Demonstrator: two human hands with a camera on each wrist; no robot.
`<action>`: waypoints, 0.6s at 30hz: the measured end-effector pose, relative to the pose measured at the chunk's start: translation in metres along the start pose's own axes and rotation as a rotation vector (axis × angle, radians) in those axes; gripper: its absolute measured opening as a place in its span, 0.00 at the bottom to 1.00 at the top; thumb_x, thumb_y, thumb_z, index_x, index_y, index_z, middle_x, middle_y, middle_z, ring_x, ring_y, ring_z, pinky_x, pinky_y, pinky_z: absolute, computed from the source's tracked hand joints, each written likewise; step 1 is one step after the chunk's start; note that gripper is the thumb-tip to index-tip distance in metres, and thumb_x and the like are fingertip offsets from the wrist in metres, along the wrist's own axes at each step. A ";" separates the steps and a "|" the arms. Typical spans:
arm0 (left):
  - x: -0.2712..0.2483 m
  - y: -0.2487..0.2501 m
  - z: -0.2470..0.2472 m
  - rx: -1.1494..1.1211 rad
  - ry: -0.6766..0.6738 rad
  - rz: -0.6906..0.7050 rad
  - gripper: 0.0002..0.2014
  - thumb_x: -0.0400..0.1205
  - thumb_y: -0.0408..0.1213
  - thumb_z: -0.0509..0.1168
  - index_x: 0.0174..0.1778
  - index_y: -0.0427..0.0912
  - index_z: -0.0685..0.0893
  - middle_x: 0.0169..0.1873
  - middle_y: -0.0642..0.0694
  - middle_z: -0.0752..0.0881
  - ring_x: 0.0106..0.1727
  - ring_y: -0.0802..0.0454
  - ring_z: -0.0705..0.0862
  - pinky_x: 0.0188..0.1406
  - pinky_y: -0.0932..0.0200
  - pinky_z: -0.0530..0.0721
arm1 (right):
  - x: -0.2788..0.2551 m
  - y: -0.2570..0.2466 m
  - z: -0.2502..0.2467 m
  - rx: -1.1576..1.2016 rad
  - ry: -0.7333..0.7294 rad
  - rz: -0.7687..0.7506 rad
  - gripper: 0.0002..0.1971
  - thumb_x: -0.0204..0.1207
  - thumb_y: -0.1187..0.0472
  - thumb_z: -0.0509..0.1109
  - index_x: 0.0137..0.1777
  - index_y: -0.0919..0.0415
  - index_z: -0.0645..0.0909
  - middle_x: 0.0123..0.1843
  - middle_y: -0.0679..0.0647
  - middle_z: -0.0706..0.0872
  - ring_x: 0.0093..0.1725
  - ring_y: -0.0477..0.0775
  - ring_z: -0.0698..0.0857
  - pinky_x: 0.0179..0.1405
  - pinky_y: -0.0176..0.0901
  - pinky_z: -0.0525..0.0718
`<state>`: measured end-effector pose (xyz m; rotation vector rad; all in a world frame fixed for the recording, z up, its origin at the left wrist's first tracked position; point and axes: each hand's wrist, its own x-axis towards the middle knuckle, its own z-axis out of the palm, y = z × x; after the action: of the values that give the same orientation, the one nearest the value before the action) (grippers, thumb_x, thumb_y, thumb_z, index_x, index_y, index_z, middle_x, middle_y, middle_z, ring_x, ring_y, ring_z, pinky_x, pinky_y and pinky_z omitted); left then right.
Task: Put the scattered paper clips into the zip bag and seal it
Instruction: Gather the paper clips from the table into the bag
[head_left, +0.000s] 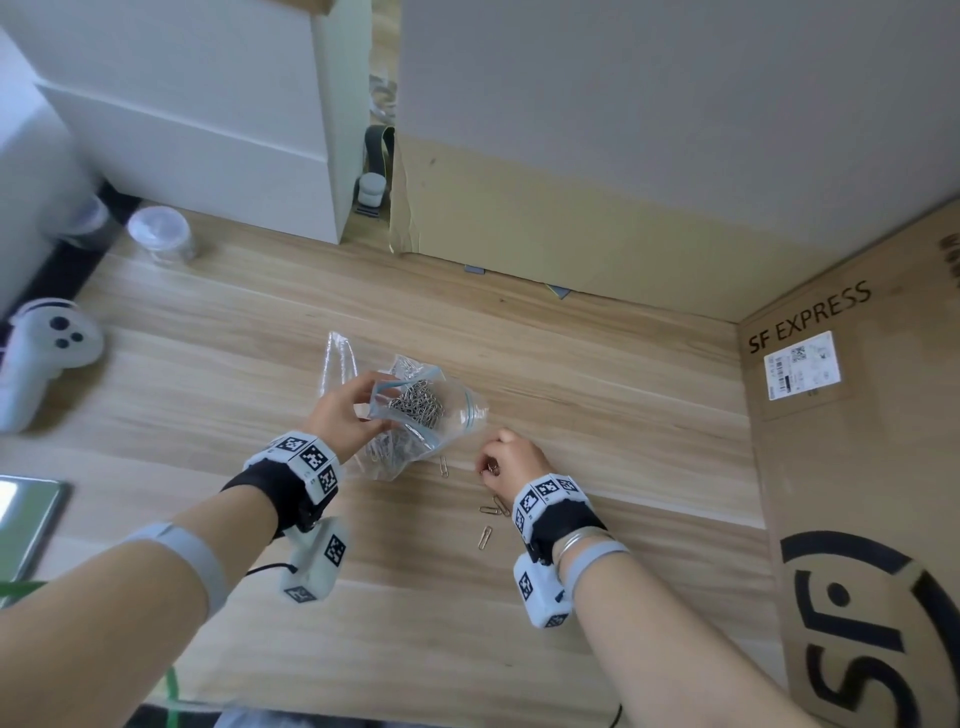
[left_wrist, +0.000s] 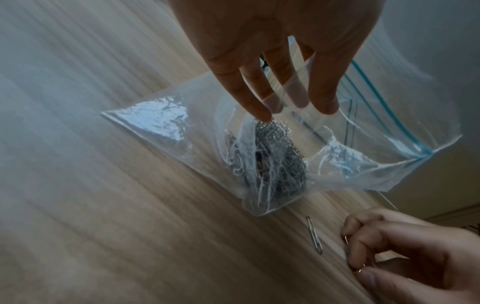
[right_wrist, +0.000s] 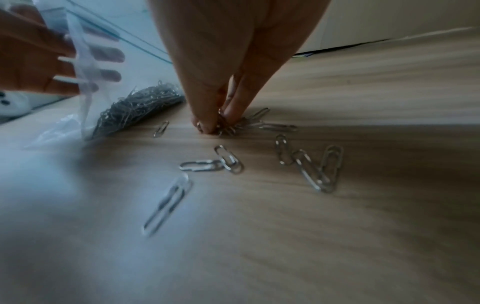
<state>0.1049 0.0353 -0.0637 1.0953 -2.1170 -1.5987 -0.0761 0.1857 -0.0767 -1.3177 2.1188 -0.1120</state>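
A clear zip bag (head_left: 457, 410) with a blue seal strip stands open on the wooden table (head_left: 597, 395), and a heap of silver paper clips (left_wrist: 275, 164) fills its bottom. My left hand (head_left: 376, 410) grips the bag's mouth edge, with fingers (left_wrist: 324, 98) curled over the plastic to hold it open. Just right of the bag, my right hand (head_left: 489, 467) pinches a small bunch of paper clips (right_wrist: 226, 127) against the table. Several loose paper clips (right_wrist: 202, 166) lie near that hand, one (left_wrist: 314, 234) close to the bag's corner.
A big SF EXPRESS cardboard box (head_left: 857, 467) walls the right side and a cardboard panel (head_left: 571, 234) the back. A white controller (head_left: 41, 353) and a clear lidded jar (head_left: 161, 234) lie at the left. A flat reflective slab (head_left: 26, 514) is at the left edge.
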 end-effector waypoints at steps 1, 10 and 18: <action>0.000 -0.001 0.000 0.000 0.001 -0.001 0.26 0.69 0.26 0.72 0.48 0.65 0.74 0.43 0.63 0.82 0.53 0.54 0.82 0.37 0.76 0.76 | 0.001 0.000 0.001 0.025 0.011 0.021 0.07 0.68 0.67 0.68 0.41 0.59 0.86 0.49 0.56 0.84 0.46 0.58 0.85 0.52 0.44 0.82; 0.002 -0.001 0.000 -0.002 -0.010 -0.003 0.24 0.69 0.27 0.72 0.52 0.59 0.76 0.43 0.64 0.82 0.51 0.54 0.82 0.39 0.72 0.75 | -0.006 -0.005 -0.042 0.226 0.246 0.044 0.06 0.69 0.68 0.71 0.41 0.60 0.88 0.46 0.55 0.90 0.43 0.49 0.87 0.49 0.33 0.83; 0.004 -0.003 0.002 0.015 -0.003 -0.005 0.25 0.68 0.25 0.73 0.52 0.58 0.77 0.42 0.63 0.83 0.54 0.52 0.82 0.48 0.61 0.77 | 0.007 -0.064 -0.069 0.321 0.225 -0.218 0.06 0.69 0.70 0.72 0.41 0.62 0.89 0.46 0.56 0.90 0.46 0.53 0.87 0.54 0.40 0.84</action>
<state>0.1020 0.0338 -0.0681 1.1051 -2.1334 -1.5899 -0.0666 0.1312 -0.0003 -1.3843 2.0212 -0.6908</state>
